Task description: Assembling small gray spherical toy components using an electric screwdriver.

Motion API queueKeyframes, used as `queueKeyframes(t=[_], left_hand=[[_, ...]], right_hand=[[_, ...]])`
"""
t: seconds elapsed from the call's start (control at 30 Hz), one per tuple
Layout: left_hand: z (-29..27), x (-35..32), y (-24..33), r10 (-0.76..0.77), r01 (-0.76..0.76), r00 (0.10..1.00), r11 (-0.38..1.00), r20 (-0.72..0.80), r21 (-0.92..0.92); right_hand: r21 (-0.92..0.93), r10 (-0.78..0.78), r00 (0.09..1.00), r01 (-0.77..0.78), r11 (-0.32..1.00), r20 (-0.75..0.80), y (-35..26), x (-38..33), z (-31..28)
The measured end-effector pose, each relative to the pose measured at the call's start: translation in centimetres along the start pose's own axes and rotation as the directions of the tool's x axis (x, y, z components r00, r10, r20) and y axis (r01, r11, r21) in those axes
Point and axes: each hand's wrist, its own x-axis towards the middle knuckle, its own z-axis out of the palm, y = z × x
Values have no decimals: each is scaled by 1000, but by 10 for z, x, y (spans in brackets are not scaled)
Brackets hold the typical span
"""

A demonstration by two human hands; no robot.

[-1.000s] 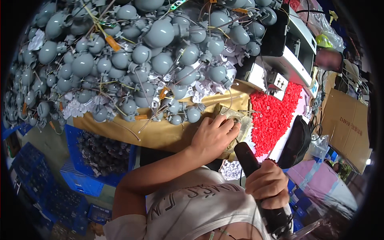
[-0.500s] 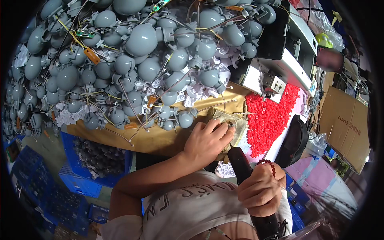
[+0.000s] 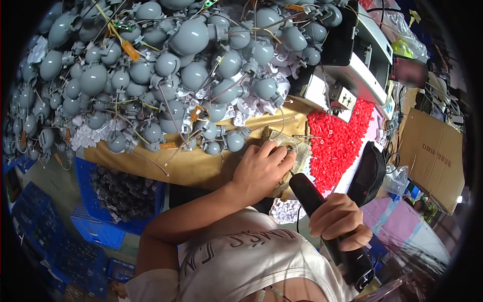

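Note:
My right hand [image 3: 338, 221] is wrapped round a black electric screwdriver [image 3: 306, 193]. The tool slants up and left, its tip close to my left fingers. My left hand [image 3: 264, 168] is bent over a pale, worn block [image 3: 303, 151] on the table. Its fingertips press on a small round part [image 3: 290, 148], mostly hidden by the fingers, so its kind does not show. A thin metal rod [image 3: 307, 136] lies across the block's far side. Just right of the block spreads a heap of small red plastic pieces [image 3: 334, 146].
Grey rounded housings [image 3: 191, 38] with wires are piled over the far left of the brown-covered table [image 3: 201, 171]. At the back right stands a white and black machine [image 3: 370, 75]. A black pouch [image 3: 367, 173], a cardboard box [image 3: 432, 156] and a blue crate [image 3: 88, 194] of dark parts lie around.
My right hand and the screwdriver have shifted slightly right, and the grip on the handle has turned. My left hand stays at the block, its fingers barely moved.

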Motion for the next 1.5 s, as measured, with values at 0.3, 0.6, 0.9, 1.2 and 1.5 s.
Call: queueKeyframes(t=[0.3, 0.6, 0.9, 1.2, 1.5], left_hand=[[3, 0, 0, 8, -9, 999, 1000, -48, -22], [4, -1, 0, -18, 17, 1000, 1000, -12, -15], [5, 0, 0, -9, 8, 999, 999, -40, -40], [5, 2, -3, 26, -29, 996, 999, -88, -34], [2, 1, -1, -9, 7, 999, 999, -31, -52]], right_hand=[[-97, -13, 997, 5, 995, -78, -7, -14, 13], [-93, -87, 991, 97, 991, 99, 5, -7, 13], [-40, -121, 969, 133, 990, 216, 12, 8, 8], [-63, -151, 960, 170, 983, 235, 15, 10, 8], [-4, -184, 947, 191, 981, 262, 20, 11, 4]])
